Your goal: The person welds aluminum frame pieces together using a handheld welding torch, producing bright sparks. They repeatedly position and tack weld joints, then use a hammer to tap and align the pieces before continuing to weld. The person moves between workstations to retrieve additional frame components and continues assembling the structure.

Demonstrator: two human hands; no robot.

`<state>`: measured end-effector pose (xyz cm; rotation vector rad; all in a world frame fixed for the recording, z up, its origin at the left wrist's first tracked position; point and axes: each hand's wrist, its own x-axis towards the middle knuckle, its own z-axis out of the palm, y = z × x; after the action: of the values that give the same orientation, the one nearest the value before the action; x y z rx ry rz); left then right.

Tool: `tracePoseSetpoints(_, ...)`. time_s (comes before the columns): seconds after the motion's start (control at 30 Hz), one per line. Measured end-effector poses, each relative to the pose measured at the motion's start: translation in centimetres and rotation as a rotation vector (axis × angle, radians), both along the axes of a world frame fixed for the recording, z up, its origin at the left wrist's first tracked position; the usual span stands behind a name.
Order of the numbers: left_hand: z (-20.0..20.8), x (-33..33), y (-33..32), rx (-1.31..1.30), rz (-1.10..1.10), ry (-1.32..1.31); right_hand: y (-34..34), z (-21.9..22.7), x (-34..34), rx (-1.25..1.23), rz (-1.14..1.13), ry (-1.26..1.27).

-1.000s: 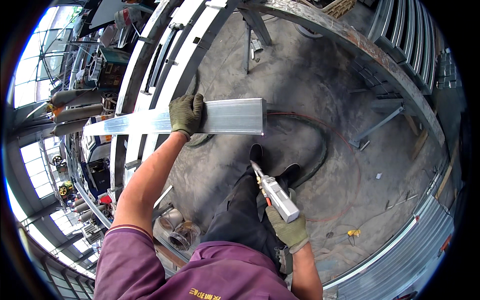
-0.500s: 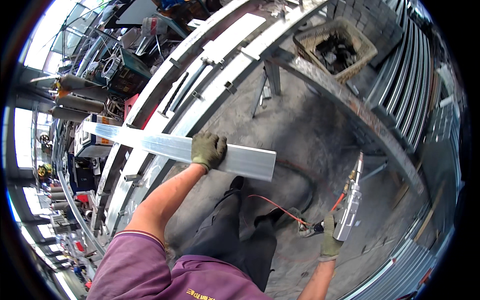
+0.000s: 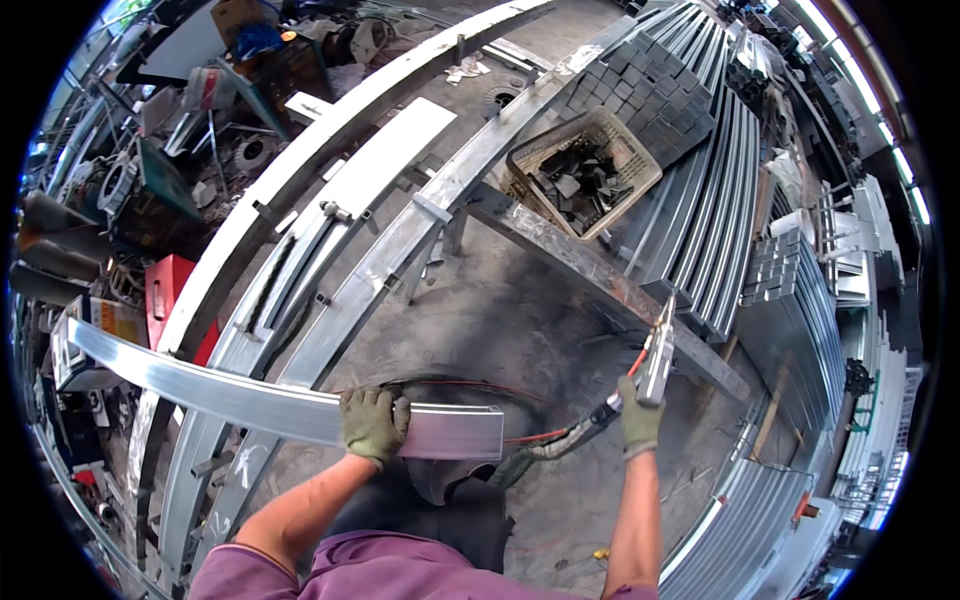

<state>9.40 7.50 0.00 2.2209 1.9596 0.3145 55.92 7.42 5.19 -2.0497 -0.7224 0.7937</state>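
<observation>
Listed are: beam (image 3: 255, 403), silver; left glove (image 3: 372, 425), olive, at seven o'clock; right glove (image 3: 640, 420), olive, at four; crate (image 3: 622, 148), beige lattice, at one; housing (image 3: 168, 182), apparently green, at ten.

A beige basket (image 3: 630, 152) (dark scraps (image 3: 578, 186) inside) sits beside stacked tubes (image 3: 645, 95); leftward, a red box (image 3: 168, 290).

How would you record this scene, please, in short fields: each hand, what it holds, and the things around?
left hand: gloved, gripping the metal bar
metal bar: long, flat and silvery, reaching left across the long beams
right hand: gloved, holding the handheld tool, apart from the bar
handheld tool: silvery body, narrow tip pointing away from the person
basket: pale, open-topped, holding dark pieces
behind basket: stacked grey blocks or tube ends; cannot tell which
far left: red box
</observation>
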Motion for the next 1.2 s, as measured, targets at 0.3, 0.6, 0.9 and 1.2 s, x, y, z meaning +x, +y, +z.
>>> tracePoseSetpoints(0.3,0.5,-0.2,1.3,-0.057,-0.067,-0.062,25.4,0.3,4.2,-0.047,0.049,-0.236)
tracePoseSetpoints(0.6,0.3,-0.2,1.3,-0.045,-0.035,0.016,45.3,-14.2,5.7,0.09,0.083,-0.153)
tracePoseSetpoints(0.9,0.8,0.2,1.8,-0.118,-0.047,0.046,44.7,-22.6,6.5,-0.058,0.105,0.165)
tracePoseSetpoints(1.2,0.8,-0.6,1.4,-0.118,-0.039,0.018,30.3,-15.7,-1.4,0.042,0.381,0.04)
